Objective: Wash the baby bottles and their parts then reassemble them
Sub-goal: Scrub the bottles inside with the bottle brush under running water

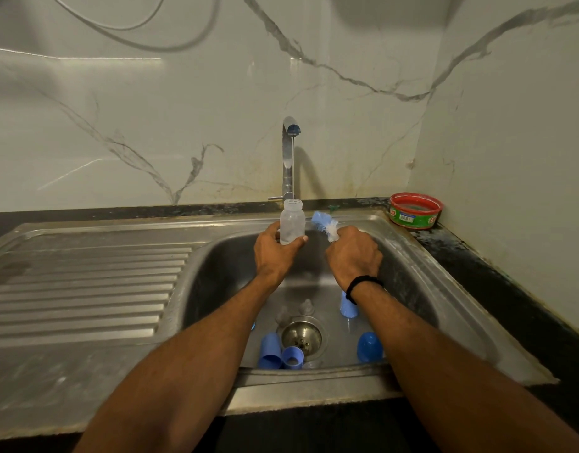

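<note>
Left grip [275,253] round bottle [292,220], right grip [355,253] round brush [325,225], above steel sink [222,276], marble-veined wall [150,125]

A home kitchen: a steel sink [412,256] with ribbed drainboard [85,282], a tap [288,158], marble-look wall tiles [150,125].

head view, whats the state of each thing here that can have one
tap, running, thin stream
bottle, upright, uncapped, under the stream
brush, outside the bottle, bristles up
left hand, grips the bottle
right hand, grips the brush
blue caps, loose in the sink, off any bottle
teats, loose by the drain
soap tub, lid off
</note>
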Tool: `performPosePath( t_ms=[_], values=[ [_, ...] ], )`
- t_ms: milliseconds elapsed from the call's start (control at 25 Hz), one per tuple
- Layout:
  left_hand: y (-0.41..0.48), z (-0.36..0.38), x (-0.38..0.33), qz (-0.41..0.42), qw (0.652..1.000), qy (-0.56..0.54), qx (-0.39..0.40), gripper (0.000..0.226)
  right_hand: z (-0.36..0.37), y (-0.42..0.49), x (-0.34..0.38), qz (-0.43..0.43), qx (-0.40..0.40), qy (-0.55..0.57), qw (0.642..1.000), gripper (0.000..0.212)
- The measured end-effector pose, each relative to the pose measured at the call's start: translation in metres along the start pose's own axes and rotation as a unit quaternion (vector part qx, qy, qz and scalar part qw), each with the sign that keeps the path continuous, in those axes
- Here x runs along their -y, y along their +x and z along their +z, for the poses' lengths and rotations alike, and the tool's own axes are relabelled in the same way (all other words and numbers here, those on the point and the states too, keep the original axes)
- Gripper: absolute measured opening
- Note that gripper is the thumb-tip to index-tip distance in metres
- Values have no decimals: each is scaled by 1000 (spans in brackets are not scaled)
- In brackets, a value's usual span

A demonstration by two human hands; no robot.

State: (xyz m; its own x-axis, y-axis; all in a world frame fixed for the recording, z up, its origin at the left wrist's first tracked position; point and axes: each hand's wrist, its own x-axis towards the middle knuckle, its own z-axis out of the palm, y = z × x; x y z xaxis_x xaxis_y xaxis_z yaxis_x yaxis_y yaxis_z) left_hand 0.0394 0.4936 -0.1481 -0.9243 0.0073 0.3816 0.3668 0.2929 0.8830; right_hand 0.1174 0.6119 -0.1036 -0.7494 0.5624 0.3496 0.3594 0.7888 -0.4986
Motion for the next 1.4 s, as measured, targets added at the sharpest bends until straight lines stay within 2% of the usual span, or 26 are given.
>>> performPosePath(
  t_ms=[1400],
  values=[
    [1, 1, 2, -13, 1000, 3, 1, 60, 4, 2, -2, -7, -7, 7, 1000, 29]
  ],
)
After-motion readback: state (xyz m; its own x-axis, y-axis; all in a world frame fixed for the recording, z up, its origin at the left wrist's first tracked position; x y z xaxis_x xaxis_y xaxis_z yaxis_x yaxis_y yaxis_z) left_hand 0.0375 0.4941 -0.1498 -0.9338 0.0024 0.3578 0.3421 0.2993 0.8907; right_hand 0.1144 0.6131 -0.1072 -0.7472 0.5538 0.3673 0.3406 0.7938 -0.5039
